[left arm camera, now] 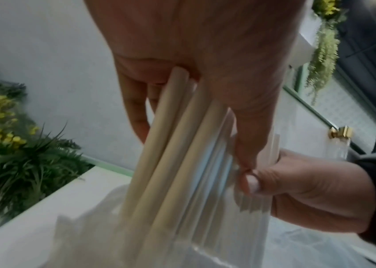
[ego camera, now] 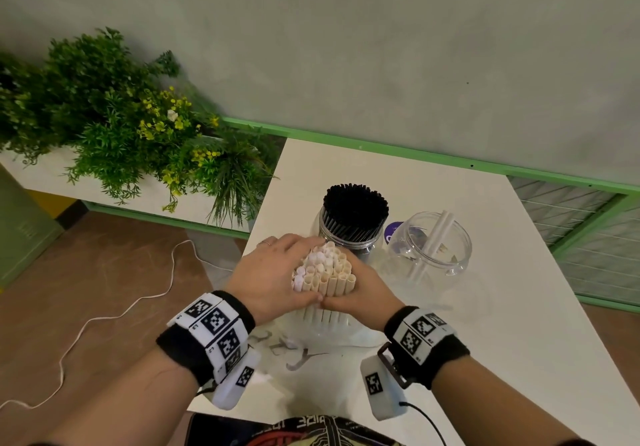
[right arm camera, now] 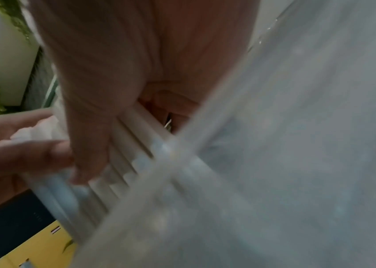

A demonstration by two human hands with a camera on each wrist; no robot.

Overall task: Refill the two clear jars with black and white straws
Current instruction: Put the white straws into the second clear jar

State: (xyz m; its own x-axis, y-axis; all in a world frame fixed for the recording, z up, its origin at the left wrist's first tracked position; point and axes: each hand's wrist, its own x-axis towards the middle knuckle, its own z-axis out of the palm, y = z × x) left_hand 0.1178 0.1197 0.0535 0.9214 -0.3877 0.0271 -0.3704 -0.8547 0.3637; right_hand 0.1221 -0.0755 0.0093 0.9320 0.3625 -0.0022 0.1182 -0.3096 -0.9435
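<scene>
A bundle of white and cream straws point(ego camera: 323, 272) stands upright near the table's front, its lower part inside a clear plastic bag point(ego camera: 322, 328). My left hand point(ego camera: 277, 272) grips the bundle from the left and my right hand point(ego camera: 360, 286) from the right, thumbs meeting in front. Behind it, one clear jar point(ego camera: 349, 234) is packed with black straws point(ego camera: 355, 203). To its right a second clear jar point(ego camera: 431, 248) holds only a couple of white straws. In the left wrist view the straws point(left arm camera: 177, 163) run down from my palm into the bag point(left arm camera: 90, 235). The right wrist view is blurred; straws point(right arm camera: 136, 145) show under my thumb.
The white table point(ego camera: 502, 307) meets a grey wall with a green rail point(ego camera: 415, 155). A planter of green and yellow plants point(ego camera: 121, 123) stands left of the table. A white cable point(ego camera: 104, 314) lies on the brown floor. A purple item point(ego camera: 393, 231) sits between the jars.
</scene>
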